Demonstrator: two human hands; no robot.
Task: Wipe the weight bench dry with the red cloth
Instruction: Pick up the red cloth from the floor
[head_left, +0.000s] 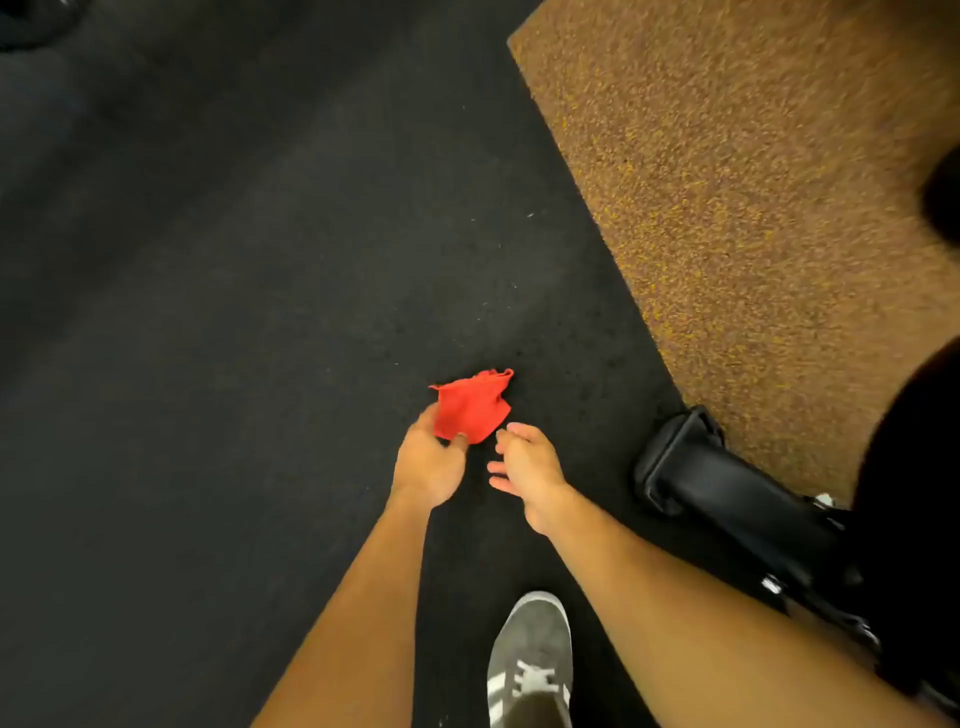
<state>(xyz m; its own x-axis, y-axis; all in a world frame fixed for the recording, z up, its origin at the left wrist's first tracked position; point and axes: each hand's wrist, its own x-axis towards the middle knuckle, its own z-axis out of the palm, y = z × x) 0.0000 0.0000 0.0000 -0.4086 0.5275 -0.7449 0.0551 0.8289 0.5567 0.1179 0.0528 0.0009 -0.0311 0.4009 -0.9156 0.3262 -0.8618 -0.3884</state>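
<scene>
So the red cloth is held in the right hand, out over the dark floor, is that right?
Not quite: the left hand holds the red cloth, pinching its lower edge. The right hand is beside it with relaxed fingers and holds nothing. The head view shows this. The cloth is over the dark floor, as you said.
</scene>
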